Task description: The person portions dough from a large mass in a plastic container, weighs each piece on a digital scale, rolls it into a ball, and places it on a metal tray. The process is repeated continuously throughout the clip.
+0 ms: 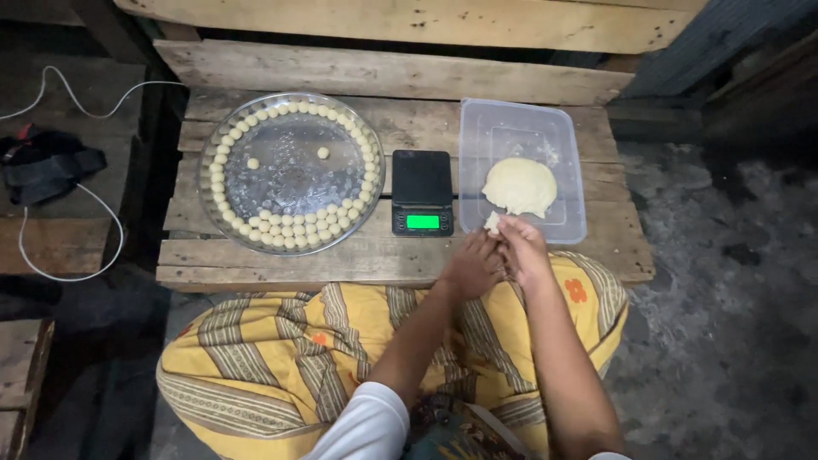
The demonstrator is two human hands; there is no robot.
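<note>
Weathered wooden planks make up the desk (pixel 383 255), a pallet-like top that fills the middle of the frame, its near edge running just above the person's yellow striped skirt (pixel 281 341). Bare plank shows along that near edge, below the tray and the scale, and in a strip at the far side. At centre left sits the round metal tray (pixel 223 204), its rim close to the desk's left edge; small dough balls (pixel 290 230) ring the inside and bunch in rows at the near side, with the middle mostly bare. At centre right lies the clear plastic container (pixel 562 145), its near rim well inside the desk's front edge, with a pale dough lump (pixel 520 186) inside. Between tray and container stands a black digital scale (pixel 422 192) with a lit green display.

Both forearms reach up from the lower frame and meet at the container's near left corner. The left hand (pixel 471 266) and right hand (pixel 521 251) are touching, fingers pinched together, the grip of both closed on a small dough piece (pixel 492 222) beside the lump.
</note>
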